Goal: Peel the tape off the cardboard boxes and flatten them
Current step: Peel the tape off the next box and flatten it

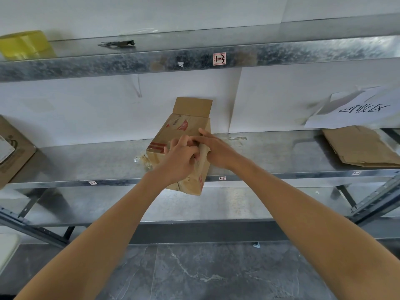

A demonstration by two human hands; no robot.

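Observation:
A brown cardboard box (179,131) with red print lies tilted on the metal shelf (281,152), its near end hanging over the shelf's front edge. One flap stands up at the far end against the white wall. My left hand (179,159) is on the box's near top, fingers curled and pinching at the box's upper edge, where a strip of tape seems to run. My right hand (216,148) lies against the box's right side, its fingers stretched over the top edge. Crumpled clear tape (141,159) lies on the shelf just left of the box.
Flattened cardboard (363,146) lies on the shelf at the right, under a white paper sign (355,111). Another box (15,148) stands at the left edge. On the upper shelf are a yellow tape roll (26,44) and a dark tool (118,44). Grey floor lies below.

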